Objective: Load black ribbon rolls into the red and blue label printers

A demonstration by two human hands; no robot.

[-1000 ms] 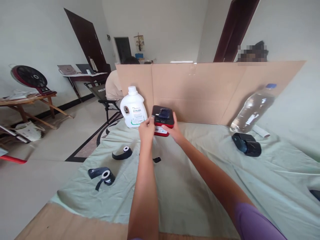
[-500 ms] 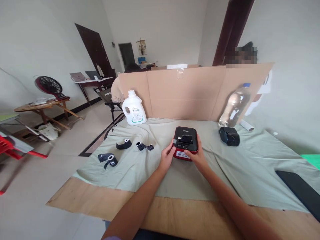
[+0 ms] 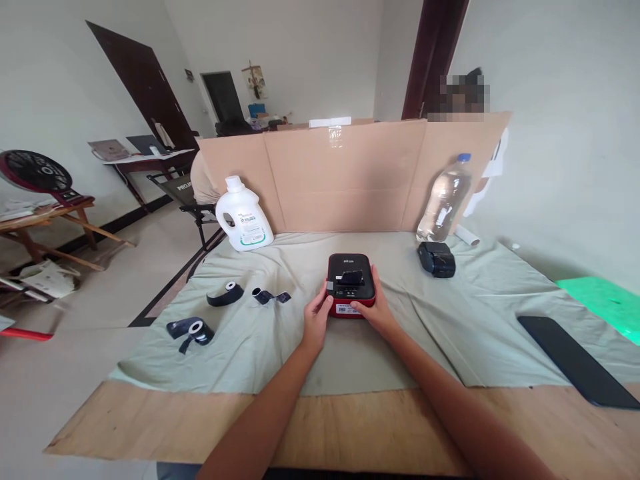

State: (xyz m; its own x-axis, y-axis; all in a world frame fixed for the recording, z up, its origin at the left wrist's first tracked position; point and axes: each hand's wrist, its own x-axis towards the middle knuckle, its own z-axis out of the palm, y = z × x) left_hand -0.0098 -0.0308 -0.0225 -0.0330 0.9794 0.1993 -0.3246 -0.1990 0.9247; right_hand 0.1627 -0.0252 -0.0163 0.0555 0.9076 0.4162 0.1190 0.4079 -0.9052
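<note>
A black and red box-shaped device (image 3: 351,273) rests on the grey-green cloth (image 3: 350,360) in the middle of the table. My left hand (image 3: 317,313) grips its left side, thumb at the front corner. On the right side my right hand (image 3: 376,305) holds it, with the thumb on the front edge by a white label. Small dark rolls lie left of the device: one (image 3: 226,293) with its strip curled out, another (image 3: 199,330) nearer the front edge, and a third dark piece (image 3: 270,295) closest to my left hand.
A cardboard screen (image 3: 345,180) stands behind, with a white jug (image 3: 244,217) at left and a clear bottle (image 3: 444,200) at right. A small black device (image 3: 437,259) and dark slab (image 3: 575,360) lie right. People are partly visible behind the screen.
The whole view has shifted, so the table items appear further left. Both hands keep their hold on the black and red device, which shows no clear movement on the cloth.
</note>
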